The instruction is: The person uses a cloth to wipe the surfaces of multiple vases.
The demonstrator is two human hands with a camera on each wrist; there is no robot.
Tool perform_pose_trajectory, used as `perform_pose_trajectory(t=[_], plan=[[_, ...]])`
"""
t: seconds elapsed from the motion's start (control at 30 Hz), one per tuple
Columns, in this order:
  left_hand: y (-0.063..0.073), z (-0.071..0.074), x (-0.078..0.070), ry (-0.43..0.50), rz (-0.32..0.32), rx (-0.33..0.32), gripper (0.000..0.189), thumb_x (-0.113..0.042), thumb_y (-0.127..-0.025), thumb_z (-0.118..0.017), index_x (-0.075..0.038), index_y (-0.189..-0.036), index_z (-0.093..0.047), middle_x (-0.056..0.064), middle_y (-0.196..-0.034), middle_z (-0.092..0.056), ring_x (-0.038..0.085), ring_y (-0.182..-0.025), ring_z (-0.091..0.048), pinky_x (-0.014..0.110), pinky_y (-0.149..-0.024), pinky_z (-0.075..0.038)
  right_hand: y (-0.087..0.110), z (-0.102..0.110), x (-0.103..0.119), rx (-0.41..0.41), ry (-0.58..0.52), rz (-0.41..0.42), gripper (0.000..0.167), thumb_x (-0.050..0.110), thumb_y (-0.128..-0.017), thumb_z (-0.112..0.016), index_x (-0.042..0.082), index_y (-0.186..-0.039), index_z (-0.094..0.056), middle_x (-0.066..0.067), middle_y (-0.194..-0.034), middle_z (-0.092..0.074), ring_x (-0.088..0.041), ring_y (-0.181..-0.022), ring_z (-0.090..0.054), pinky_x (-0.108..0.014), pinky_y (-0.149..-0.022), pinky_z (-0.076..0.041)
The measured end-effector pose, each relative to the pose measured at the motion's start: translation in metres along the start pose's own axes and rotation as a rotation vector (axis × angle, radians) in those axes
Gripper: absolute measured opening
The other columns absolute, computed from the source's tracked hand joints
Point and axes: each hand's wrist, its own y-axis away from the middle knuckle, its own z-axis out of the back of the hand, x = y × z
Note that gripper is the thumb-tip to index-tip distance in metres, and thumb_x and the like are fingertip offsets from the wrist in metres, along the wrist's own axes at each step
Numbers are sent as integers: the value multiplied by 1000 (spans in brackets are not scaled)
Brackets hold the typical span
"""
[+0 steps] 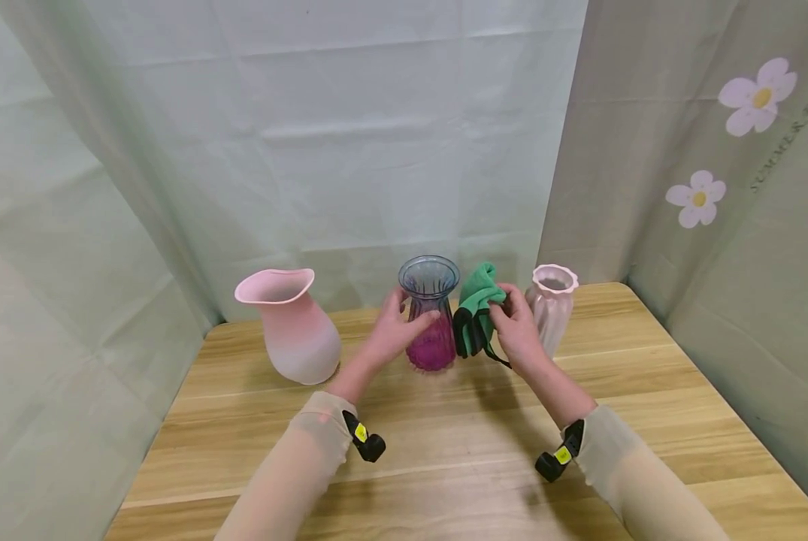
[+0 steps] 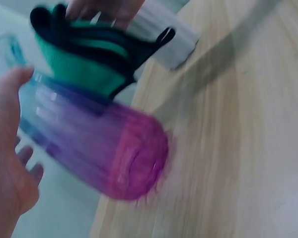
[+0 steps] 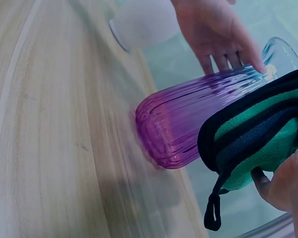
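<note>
A ribbed glass vase [image 1: 432, 353], blue at the flared top and magenta below, stands upright near the back of the table. My left hand [image 1: 391, 329] holds its side, thumb across the front and fingers reaching behind the glass. To the right, my right hand [image 1: 517, 330] pinches a folded green cloth [image 1: 478, 289] with black edging and a hanging black loop [image 3: 212, 212]. The cloth is up off the table, close beside the vase. In the left wrist view, the cloth [image 2: 82, 69] partly overlaps the glass.
A pink-and-white vase [image 1: 302, 346] with a wide wavy mouth stands at the left. A smaller pale pink vase [image 1: 554, 315] with a scalloped rim is just behind my right hand. Pale curtains [image 1: 376, 150] hang around the wooden table [image 1: 444, 466].
</note>
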Motion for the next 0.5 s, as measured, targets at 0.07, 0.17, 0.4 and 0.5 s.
perform_pose_trajectory(t=[0.07, 0.17, 0.4, 0.5], plan=[[2, -7, -6, -32, 7, -84, 80, -39, -89, -81, -7, -149, -39, 13, -148, -41, 31, -141, -38, 53, -114, -37, 0, 1, 0, 0, 6, -1, 33, 1, -105, -48, -5, -138, -46, -19, -134, -55, -19, -120, -52, -24, -98, -47], [4, -16, -13, -57, 23, -175, 85, -40, -85, -84, -5, -147, -38, 14, -141, -43, 30, -133, -44, 48, -108, -43, 1, 2, 0, 2, 10, 0, 33, 2, -106, -48, -4, -138, -46, -19, -134, -55, -20, -121, -52, -24, -98, -47], [3, -25, -18, -104, 29, -254, 82, -36, -82, -87, -3, -141, -40, 14, -131, -47, 29, -121, -49, 44, -101, -47, 2, 3, -1, 0, 21, -11, 33, 3, -106, -49, -3, -138, -46, -19, -135, -55, -20, -123, -51, -25, -99, -46], [2, -25, -17, -101, 35, -250, 81, -35, -84, -86, -3, -142, -39, 15, -132, -47, 29, -121, -50, 44, -101, -47, 2, 4, -1, 0, 23, -11, 33, 4, -106, -49, -3, -138, -46, -18, -135, -55, -19, -122, -51, -25, -99, -46]])
